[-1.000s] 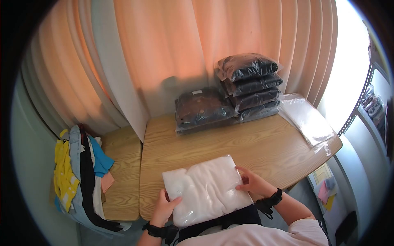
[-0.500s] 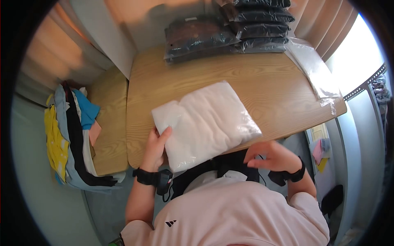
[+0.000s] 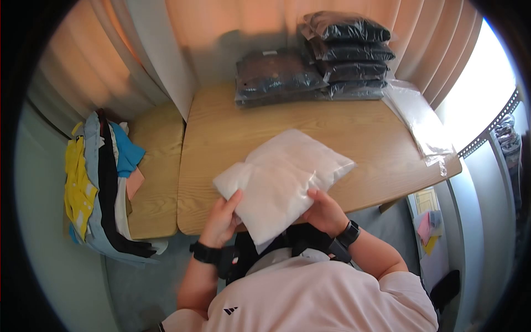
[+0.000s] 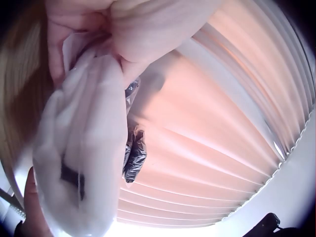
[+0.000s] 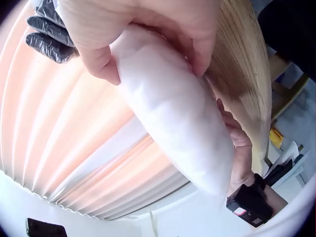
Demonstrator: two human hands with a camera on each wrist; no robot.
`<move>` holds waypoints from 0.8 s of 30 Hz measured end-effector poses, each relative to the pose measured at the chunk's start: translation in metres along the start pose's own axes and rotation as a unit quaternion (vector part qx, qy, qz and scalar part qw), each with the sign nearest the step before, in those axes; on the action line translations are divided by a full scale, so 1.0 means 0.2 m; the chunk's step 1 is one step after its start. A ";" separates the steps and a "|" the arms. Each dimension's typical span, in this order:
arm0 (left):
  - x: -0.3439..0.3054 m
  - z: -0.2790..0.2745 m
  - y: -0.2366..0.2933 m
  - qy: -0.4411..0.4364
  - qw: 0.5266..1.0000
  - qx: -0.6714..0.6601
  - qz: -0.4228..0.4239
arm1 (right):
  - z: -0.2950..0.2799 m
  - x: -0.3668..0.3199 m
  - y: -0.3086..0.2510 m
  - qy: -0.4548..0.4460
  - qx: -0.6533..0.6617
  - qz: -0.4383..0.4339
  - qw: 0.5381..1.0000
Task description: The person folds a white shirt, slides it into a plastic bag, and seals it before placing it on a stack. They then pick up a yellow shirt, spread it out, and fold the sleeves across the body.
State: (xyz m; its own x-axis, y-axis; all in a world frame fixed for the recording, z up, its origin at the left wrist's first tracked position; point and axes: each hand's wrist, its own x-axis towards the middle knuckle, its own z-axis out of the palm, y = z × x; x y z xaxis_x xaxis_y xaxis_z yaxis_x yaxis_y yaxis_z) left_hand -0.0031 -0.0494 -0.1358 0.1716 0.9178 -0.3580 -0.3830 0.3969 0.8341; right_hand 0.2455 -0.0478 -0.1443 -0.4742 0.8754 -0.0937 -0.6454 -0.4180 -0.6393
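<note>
A clear plastic bag with folded white cloth inside (image 3: 282, 180) is held between both hands, tilted, over the near part of the table. On its left edge my left hand (image 3: 222, 216) grips with the thumb on top and fingers beneath. My right hand (image 3: 327, 214) grips the near right edge the same way. Seen in the left wrist view, the bag (image 4: 81, 128) bulges out and a small dark patch (image 4: 73, 181) shows on its side. In the right wrist view, thumb and fingers pinch the end of the bag (image 5: 173, 108).
Bagged dark garments (image 3: 357, 52) stand stacked at the back of the wooden table (image 3: 210, 166). Flat clear bags (image 3: 417, 119) lie at the right edge. Loose clothes (image 3: 108, 182) hang over the left table's edge. Curtains (image 3: 232, 22) line the back.
The right hand came off the bag's right side, then took hold of its near right edge. The bag has turned and is now more tilted. The left hand has kept its grip.
</note>
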 end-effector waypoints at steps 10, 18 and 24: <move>-0.07 -0.21 0.05 0.070 0.990 -0.009 0.121 | 0.25 0.35 -0.29 -0.071 0.044 -0.036 0.996; -0.03 -0.23 -0.08 0.182 0.966 0.121 0.135 | 0.24 1.15 -0.64 -0.081 0.224 -0.166 0.957; -0.06 -0.16 -0.03 0.188 0.959 0.153 0.146 | -0.03 1.67 -0.64 0.056 0.233 -0.307 0.921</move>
State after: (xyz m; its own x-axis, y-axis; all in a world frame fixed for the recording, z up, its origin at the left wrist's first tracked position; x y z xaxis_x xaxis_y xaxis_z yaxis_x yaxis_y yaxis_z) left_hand -0.0312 -0.0619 -0.1499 -0.2636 0.9499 -0.1680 -0.0706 0.1547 0.9854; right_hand 0.1742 0.3005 -0.0986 0.1139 0.9902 0.0811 -0.9708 0.1282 -0.2027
